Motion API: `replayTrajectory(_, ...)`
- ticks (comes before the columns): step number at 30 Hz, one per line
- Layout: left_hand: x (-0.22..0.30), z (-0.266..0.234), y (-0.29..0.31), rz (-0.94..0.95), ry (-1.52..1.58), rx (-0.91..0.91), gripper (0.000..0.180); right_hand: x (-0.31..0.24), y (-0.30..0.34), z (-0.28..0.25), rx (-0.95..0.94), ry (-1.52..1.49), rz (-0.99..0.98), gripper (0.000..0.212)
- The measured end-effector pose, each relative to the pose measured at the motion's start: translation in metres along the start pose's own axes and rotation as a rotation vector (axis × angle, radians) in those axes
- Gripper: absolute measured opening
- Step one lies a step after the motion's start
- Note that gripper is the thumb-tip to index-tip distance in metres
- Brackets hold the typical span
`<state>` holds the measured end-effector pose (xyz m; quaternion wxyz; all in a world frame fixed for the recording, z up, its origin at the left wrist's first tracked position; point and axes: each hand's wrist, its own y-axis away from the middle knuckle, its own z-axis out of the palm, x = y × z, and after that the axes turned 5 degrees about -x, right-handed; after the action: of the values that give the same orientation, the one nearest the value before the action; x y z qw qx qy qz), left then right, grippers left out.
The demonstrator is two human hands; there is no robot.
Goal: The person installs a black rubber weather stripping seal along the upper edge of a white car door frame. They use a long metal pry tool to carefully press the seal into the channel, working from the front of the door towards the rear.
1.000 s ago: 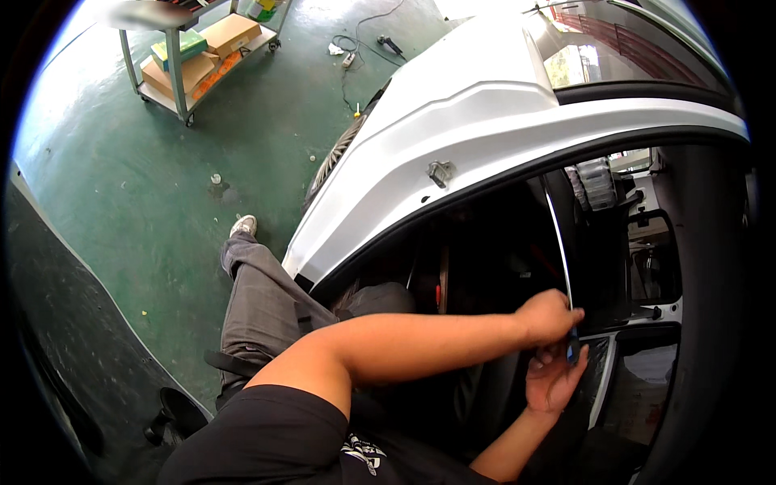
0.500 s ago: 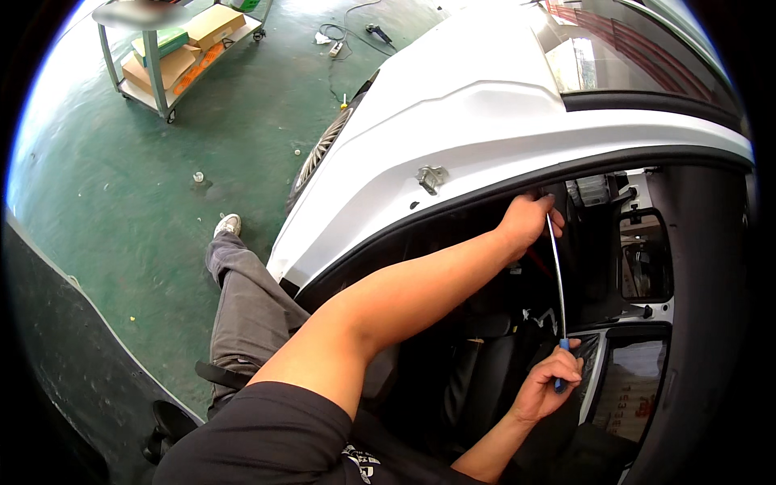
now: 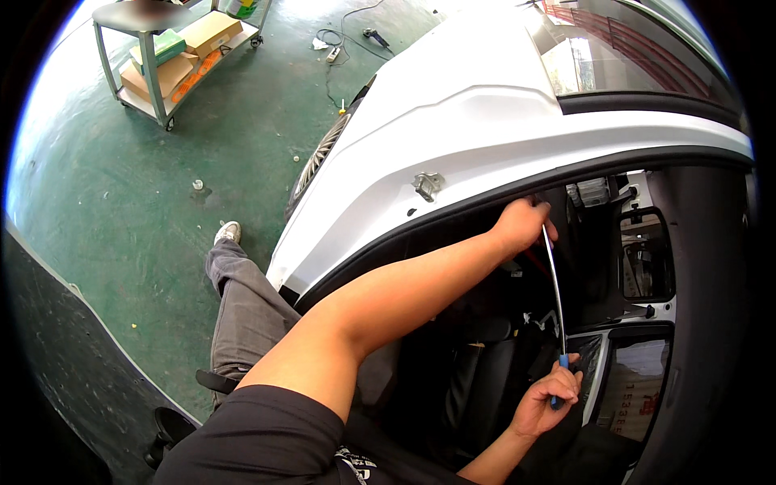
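Note:
A long screwdriver (image 3: 555, 289) with a thin metal shaft and a blue handle stretches through the white car's door opening. My right hand (image 3: 541, 402) is closed around its handle, low in the cabin beside a dark seat (image 3: 478, 388). At the far end of the shaft, my left hand (image 3: 521, 224) reaches up to the dark inner trim under the black door seal (image 3: 453, 212). Its fingers are bent together around the tip area. What they pinch there is hidden by the hand and the dark interior.
A metal latch striker (image 3: 427, 186) sticks out from the white door frame (image 3: 347, 218). Dark door panel (image 3: 81, 347) lies at the left. A wheeled cart (image 3: 149, 105) with cardboard boxes stands on the green floor, near a corded power tool (image 3: 376, 37).
My right hand has drawn the screwdriver handle slightly nearer to me and down. The tip end has shifted a little the same way, while my left hand stays almost in place.

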<state>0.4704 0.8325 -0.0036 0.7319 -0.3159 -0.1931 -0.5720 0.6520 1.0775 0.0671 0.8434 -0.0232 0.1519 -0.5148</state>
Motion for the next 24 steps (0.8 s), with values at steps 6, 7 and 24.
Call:
replayTrajectory(6,-0.006,-0.006,-0.008,-0.045,-0.106,0.024,0.035,-0.014,0.005,-0.005,-0.046,0.162,0.048,0.036)
replayTrajectory(7,-0.006,-0.003,-0.01,-0.026,-0.109,0.027,0.036,-0.013,0.006,-0.007,-0.03,0.118,0.051,0.035)
replayTrajectory(24,-0.012,-0.008,-0.042,0.181,-0.567,0.055,0.037,-0.009,-0.002,0.003,0.026,0.114,-0.005,0.03)
